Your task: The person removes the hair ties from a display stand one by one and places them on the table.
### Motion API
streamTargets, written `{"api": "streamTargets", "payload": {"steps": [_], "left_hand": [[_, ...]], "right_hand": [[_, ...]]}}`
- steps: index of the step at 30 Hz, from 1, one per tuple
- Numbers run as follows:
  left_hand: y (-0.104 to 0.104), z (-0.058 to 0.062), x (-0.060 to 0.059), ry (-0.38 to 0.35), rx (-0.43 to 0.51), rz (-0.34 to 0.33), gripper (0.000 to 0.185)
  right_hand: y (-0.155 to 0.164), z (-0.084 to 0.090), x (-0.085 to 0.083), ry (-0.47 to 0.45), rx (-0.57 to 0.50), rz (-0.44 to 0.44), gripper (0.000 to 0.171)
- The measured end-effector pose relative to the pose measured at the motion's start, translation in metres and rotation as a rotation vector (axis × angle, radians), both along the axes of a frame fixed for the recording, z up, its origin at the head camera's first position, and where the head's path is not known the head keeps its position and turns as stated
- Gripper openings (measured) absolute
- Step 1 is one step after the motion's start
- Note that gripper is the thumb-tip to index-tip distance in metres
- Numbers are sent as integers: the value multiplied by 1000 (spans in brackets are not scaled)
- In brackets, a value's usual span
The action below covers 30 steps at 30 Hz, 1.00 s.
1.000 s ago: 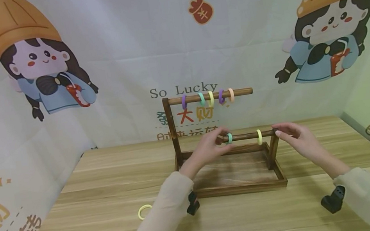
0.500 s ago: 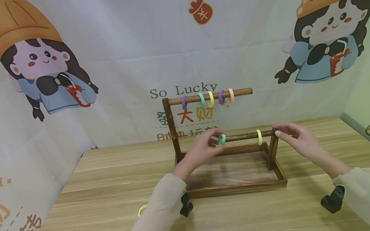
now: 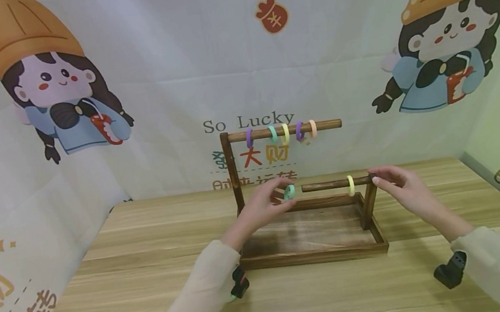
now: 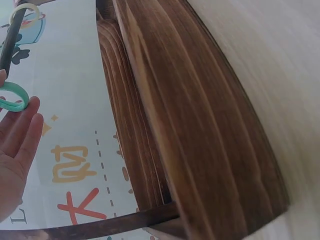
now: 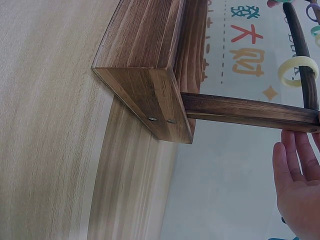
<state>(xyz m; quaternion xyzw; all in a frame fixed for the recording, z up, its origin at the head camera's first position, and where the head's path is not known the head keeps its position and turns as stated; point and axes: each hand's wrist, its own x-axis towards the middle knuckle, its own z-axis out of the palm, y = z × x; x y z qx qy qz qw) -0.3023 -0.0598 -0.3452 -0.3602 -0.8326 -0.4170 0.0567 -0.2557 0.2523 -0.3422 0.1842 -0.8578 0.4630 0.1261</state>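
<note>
My left hand (image 3: 261, 205) pinches a mint green ring (image 3: 292, 191) between thumb and fingers. That ring is just left of the free end of the lower rod (image 3: 326, 186) on a dark wooden rack (image 3: 312, 257), apart from it. In the left wrist view the green ring (image 4: 19, 91) shows near the fingertips. My right hand (image 3: 403, 189) holds the top of the rack's short post (image 3: 369, 206), where the lower rod joins it. One pale yellow ring (image 3: 351, 185) hangs on the lower rod near that post.
Several rings, purple, green, yellow and peach, hang on the rack's upper rod (image 3: 332, 123). A bit of green (image 3: 231, 298) peeks out by the left wrist camera (image 3: 239, 282), mostly hidden. A printed cloth (image 3: 163, 83) stands behind the wooden table (image 3: 125, 259).
The left hand has drawn the green ring leftward off the lower rod's free end. The left sleeve now covers the yellow ring on the table. The right hand has stayed in place.
</note>
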Motion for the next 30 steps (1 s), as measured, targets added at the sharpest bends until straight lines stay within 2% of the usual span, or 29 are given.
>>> {"api": "streamTargets", "payload": {"steps": [11, 20, 28, 30], "left_hand": [[-11, -1, 9, 38, 21, -41, 37], [-20, -5, 15, 122, 13, -58, 31], [-24, -3, 20, 277, -10, -79, 24], [-25, -3, 21, 295, -19, -78, 24]], "right_hand": [[1, -2, -1, -3, 4, -8, 37], [0, -1, 0, -19, -15, -4, 40], [0, -1, -1, -17, -16, -2, 39], [0, -1, -1, -18, -18, -2, 39]]}}
